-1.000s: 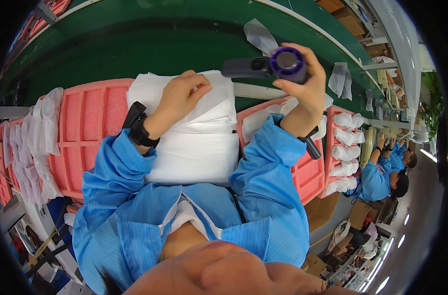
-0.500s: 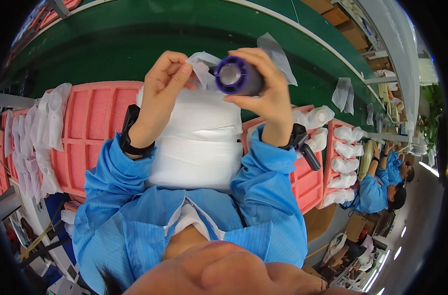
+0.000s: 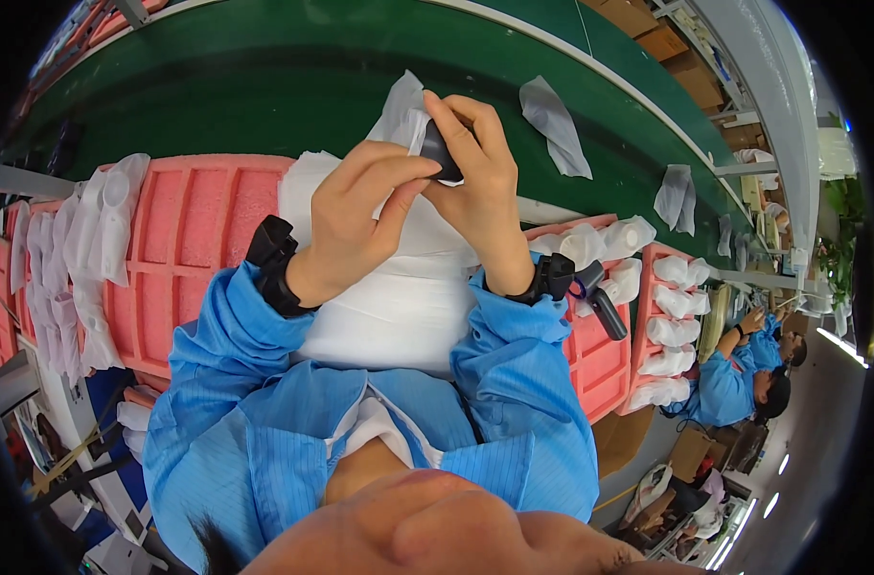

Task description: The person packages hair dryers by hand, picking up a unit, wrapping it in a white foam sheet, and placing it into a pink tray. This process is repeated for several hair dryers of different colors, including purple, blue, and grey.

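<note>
A dark cylindrical part (image 3: 441, 151) is held over the far end of a thick stack of white translucent bags (image 3: 389, 321). One thin white bag (image 3: 399, 113) covers its far side, leaving the near dark end exposed. My right hand (image 3: 480, 177) is closed round the part from the right, thumb and fingers bent over it. From the left, my left hand (image 3: 360, 206) pinches at the bag's mouth beside the dark end. Its fingertips meet the right hand's there, so the exact grip is partly hidden.
Pink foam trays with compartments (image 3: 173, 216) stand on the left, white-wrapped pieces (image 3: 102, 220) lying over them. More wrapped pieces fill a pink tray (image 3: 638, 374) on the right. Loose bags (image 3: 555, 125) lie on the green conveyor belt (image 3: 264, 77). People in blue (image 3: 729, 383) work far right.
The part has tipped and moved left, its purple ringed end no longer visible. The bag now reaches over it. My left hand has come right to meet my right hand.
</note>
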`<state>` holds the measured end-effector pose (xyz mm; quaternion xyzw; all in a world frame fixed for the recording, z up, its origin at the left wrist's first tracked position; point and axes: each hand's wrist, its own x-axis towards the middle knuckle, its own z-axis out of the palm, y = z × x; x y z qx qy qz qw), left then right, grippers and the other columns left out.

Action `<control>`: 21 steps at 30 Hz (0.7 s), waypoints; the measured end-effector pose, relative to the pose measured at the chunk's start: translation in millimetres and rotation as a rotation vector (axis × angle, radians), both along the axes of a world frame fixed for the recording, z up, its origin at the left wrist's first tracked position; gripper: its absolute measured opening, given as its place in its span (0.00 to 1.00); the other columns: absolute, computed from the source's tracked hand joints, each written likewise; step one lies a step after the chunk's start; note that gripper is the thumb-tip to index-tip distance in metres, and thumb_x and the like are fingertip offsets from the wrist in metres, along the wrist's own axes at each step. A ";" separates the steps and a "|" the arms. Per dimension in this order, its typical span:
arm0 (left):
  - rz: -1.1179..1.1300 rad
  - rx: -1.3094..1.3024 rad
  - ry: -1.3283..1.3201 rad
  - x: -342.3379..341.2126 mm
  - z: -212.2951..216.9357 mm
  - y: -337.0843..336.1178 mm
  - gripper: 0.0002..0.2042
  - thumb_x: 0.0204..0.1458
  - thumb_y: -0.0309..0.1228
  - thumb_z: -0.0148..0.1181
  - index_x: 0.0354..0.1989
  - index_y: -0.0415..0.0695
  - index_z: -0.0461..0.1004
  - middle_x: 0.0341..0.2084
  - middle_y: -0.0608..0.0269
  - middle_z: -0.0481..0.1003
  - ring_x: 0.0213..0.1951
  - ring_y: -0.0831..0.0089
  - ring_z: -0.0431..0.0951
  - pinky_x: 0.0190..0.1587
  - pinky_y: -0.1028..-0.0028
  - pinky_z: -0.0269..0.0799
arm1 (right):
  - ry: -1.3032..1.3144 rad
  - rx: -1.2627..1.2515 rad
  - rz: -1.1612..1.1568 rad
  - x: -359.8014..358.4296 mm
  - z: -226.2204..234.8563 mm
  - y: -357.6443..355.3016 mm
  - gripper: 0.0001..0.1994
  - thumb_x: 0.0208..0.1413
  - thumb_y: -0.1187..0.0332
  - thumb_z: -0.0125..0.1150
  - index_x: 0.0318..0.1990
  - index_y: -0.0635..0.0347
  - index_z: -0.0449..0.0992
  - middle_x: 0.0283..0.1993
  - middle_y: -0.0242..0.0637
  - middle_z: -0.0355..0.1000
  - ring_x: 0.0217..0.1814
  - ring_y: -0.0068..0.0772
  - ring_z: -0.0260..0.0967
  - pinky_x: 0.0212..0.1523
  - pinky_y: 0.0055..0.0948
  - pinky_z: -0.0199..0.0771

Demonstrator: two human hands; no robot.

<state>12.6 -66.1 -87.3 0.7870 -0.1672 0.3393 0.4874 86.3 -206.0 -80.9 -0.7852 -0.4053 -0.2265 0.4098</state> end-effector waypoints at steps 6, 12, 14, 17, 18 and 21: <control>0.054 -0.170 0.067 -1.9 8.9 2.3 0.11 0.44 0.15 0.61 0.37 0.40 0.76 0.30 0.60 0.74 0.30 0.66 0.74 0.31 0.73 0.70 | -0.098 -0.017 -0.032 -6.7 -2.3 8.9 0.36 0.25 0.80 0.71 0.53 0.62 0.73 0.46 0.42 0.67 0.42 0.42 0.68 0.38 0.30 0.72; -0.052 0.200 -0.192 1.5 -0.7 -4.8 0.20 0.38 0.14 0.63 0.43 0.40 0.74 0.37 0.58 0.73 0.34 0.66 0.75 0.34 0.74 0.70 | 0.075 0.010 -0.010 -2.0 -6.7 2.0 0.33 0.31 0.80 0.70 0.53 0.64 0.71 0.45 0.43 0.68 0.40 0.35 0.69 0.39 0.28 0.71; -0.005 0.158 -0.077 -0.6 2.2 -3.2 0.22 0.37 0.15 0.64 0.45 0.42 0.73 0.39 0.58 0.72 0.35 0.64 0.74 0.34 0.73 0.71 | 0.167 0.096 -0.078 -3.0 -9.9 1.5 0.32 0.33 0.79 0.70 0.53 0.64 0.69 0.45 0.43 0.67 0.41 0.33 0.69 0.39 0.27 0.71; 0.098 0.072 0.149 -0.7 8.0 -2.0 0.26 0.34 0.18 0.66 0.48 0.44 0.72 0.44 0.57 0.70 0.36 0.61 0.74 0.34 0.70 0.73 | 0.347 0.267 -0.203 -4.9 -11.7 6.1 0.30 0.37 0.77 0.70 0.53 0.65 0.66 0.47 0.44 0.67 0.41 0.29 0.69 0.40 0.26 0.71; 0.090 0.073 0.168 2.0 3.4 -4.8 0.28 0.34 0.19 0.66 0.50 0.45 0.71 0.46 0.56 0.68 0.37 0.60 0.74 0.35 0.70 0.73 | 0.411 0.289 -0.173 -9.0 -11.2 9.0 0.30 0.38 0.76 0.70 0.52 0.65 0.65 0.46 0.44 0.67 0.42 0.29 0.69 0.41 0.26 0.71; 0.081 0.078 0.204 10.1 -1.6 -3.8 0.31 0.34 0.21 0.68 0.53 0.47 0.69 0.49 0.54 0.66 0.40 0.59 0.73 0.36 0.68 0.73 | 0.537 0.332 -0.101 -19.0 -9.2 13.7 0.30 0.39 0.73 0.72 0.52 0.64 0.62 0.46 0.43 0.67 0.42 0.28 0.69 0.42 0.26 0.71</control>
